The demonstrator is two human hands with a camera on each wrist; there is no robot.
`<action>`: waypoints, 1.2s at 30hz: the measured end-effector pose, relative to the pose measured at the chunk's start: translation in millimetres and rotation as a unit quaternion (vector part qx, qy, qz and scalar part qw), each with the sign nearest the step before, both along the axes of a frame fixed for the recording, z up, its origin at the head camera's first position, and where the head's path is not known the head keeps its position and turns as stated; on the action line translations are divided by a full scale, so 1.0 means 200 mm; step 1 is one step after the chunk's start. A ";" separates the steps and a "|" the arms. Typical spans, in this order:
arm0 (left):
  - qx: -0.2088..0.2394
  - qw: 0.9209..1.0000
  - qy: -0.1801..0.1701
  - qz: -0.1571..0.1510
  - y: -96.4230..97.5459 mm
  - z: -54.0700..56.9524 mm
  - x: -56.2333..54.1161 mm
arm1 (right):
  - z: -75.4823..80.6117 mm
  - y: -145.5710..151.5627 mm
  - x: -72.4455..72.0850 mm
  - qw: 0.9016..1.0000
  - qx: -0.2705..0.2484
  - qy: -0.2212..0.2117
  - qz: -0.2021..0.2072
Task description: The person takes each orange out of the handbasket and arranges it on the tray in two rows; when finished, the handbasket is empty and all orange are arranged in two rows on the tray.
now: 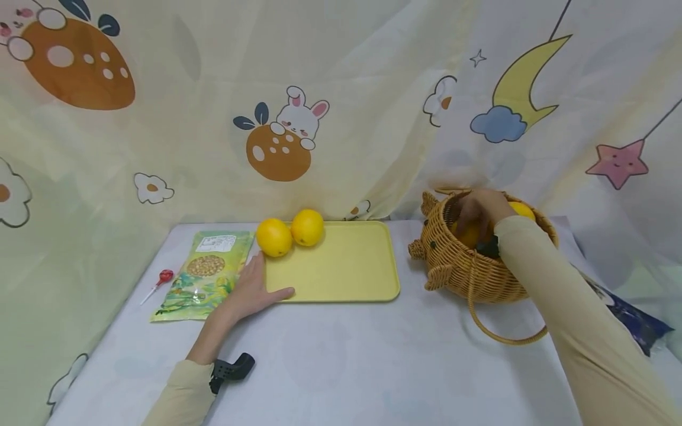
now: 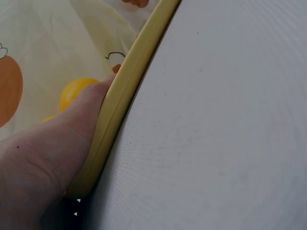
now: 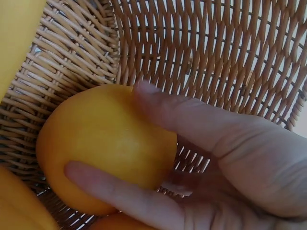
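My left hand rests at the left edge of a yellow tray, thumb spread over the front rim and fingers straight. Two oranges sit side by side at the tray's back left corner. On the right, my right hand reaches down inside a wicker basket with an animal face. In the right wrist view its thumb and fingers hold an orange against the woven wall. More oranges lie around it in the basket, partly cut off by the frame.
Left of the tray lies a green food packet, with a red lollipop beside it. The basket's handle droops onto the table in front. A dark blue packet lies right of the basket, partly behind my right sleeve.
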State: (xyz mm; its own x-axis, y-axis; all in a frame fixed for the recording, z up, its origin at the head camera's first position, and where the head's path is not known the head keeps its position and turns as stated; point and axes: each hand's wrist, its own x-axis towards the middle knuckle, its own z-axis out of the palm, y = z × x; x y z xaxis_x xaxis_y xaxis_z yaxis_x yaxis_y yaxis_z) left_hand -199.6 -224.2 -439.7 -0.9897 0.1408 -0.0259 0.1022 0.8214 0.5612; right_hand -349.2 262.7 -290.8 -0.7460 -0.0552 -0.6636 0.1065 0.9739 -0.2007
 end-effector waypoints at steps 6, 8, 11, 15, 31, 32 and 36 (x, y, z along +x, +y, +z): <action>-0.001 1.000 -0.007 0.002 0.00 -0.01 -0.01 | -0.01 0.00 -0.01 1.000 -0.004 -0.008 -0.010; -0.001 1.000 -0.003 0.000 0.00 0.00 -0.01 | 0.00 0.00 0.00 1.000 -0.010 -0.006 -0.022; -0.001 1.000 -0.005 0.001 0.00 0.00 -0.01 | 0.01 -0.01 0.02 0.995 -0.056 -0.020 -0.076; -0.003 1.000 -0.011 0.003 0.00 -0.01 -0.02 | 0.03 -0.02 0.05 0.981 -0.125 -0.040 -0.141; 0.003 1.000 -0.008 0.003 0.01 0.02 0.00 | 0.00 -0.02 -0.02 0.998 -0.034 -0.049 -0.038; 0.002 1.000 -0.008 0.003 0.01 0.02 0.00 | 0.00 -0.02 -0.02 0.997 -0.032 -0.060 -0.034; -0.001 1.000 -0.005 0.002 0.00 0.01 -0.01 | 0.00 -0.03 -0.03 0.996 -0.002 -0.083 -0.016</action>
